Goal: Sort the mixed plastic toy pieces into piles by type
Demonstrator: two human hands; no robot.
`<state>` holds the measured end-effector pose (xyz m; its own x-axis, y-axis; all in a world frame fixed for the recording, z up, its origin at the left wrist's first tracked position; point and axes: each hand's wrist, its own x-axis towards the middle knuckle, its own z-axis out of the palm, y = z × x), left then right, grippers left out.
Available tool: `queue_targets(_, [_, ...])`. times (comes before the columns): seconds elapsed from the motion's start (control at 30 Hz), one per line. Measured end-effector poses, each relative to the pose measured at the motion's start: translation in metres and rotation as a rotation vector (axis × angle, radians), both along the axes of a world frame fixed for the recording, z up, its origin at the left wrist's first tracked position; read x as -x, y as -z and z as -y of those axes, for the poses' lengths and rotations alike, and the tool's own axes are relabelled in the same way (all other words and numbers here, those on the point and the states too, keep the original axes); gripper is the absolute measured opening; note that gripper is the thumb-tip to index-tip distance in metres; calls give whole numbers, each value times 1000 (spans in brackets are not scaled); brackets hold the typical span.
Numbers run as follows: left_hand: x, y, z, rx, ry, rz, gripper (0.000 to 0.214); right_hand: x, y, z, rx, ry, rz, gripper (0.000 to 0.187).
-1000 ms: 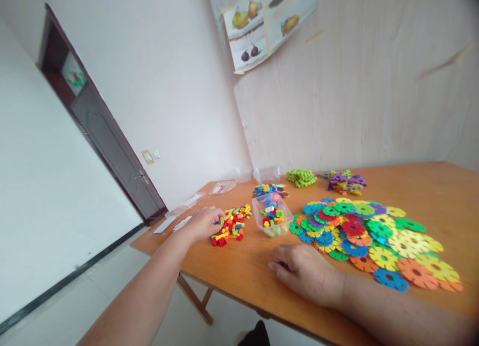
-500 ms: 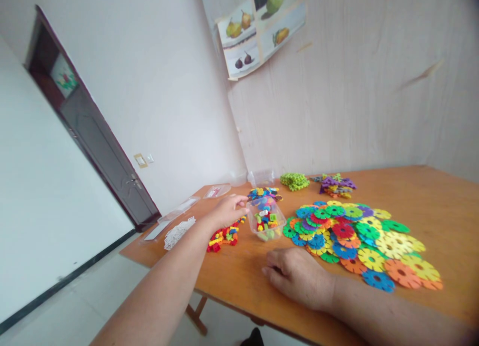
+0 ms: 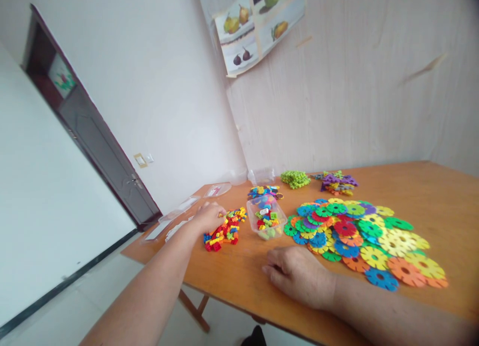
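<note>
My left hand (image 3: 208,217) reaches out to a small pile of colourful building bricks (image 3: 223,228) on the wooden table (image 3: 239,271); its fingers curl on the pile's left edge, and what they pinch is hidden. A clear plastic tub (image 3: 266,217) holding more small bricks stands just right of the pile. My right hand (image 3: 297,274) rests palm down on the table near the front edge, fingers loosely curled, holding nothing. It lies beside a wide spread of colourful flat gear-shaped discs (image 3: 359,234).
At the back of the table lie a green stack of pieces (image 3: 295,178), a purple-topped heap (image 3: 338,182), another mixed heap (image 3: 264,191) and clear lids (image 3: 219,189). The table's left corner hangs over the floor. A dark door (image 3: 93,136) stands at left.
My left hand went from the brick pile up to the clear tub's rim, then came back down to the pile. My right hand stayed resting on the table.
</note>
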<state>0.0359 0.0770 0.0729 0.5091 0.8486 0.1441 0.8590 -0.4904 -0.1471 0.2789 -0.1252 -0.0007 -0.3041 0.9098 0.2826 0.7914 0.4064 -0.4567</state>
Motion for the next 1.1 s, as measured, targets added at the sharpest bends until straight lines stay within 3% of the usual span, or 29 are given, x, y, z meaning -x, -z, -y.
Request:
queue_targets(0.37, [0, 9, -6, -19, 17, 103, 14, -1, -1, 1, 23, -4, 16, 28])
queue_targets(0.57, [-3, 5, -6, -31, 0, 169, 13, -1, 0, 1, -1, -2, 20, 27])
queue_targets(0.73, [-26, -7, 2, 122, -12, 478, 18, 0, -3, 1, 16, 10, 27, 27])
queue_targets(0.9, [-58, -17, 10, 276, 115, 750, 26, 0, -4, 2, 28, 1, 18, 27])
queue_targets(1.0, [-65, -18, 6, 286, 155, 806, 32, 0, -2, 2, 17, 4, 9, 27])
queue_targets(1.1, [-59, -14, -5, 213, 92, 730, 29, 0, 0, 1, 15, 3, 10, 29])
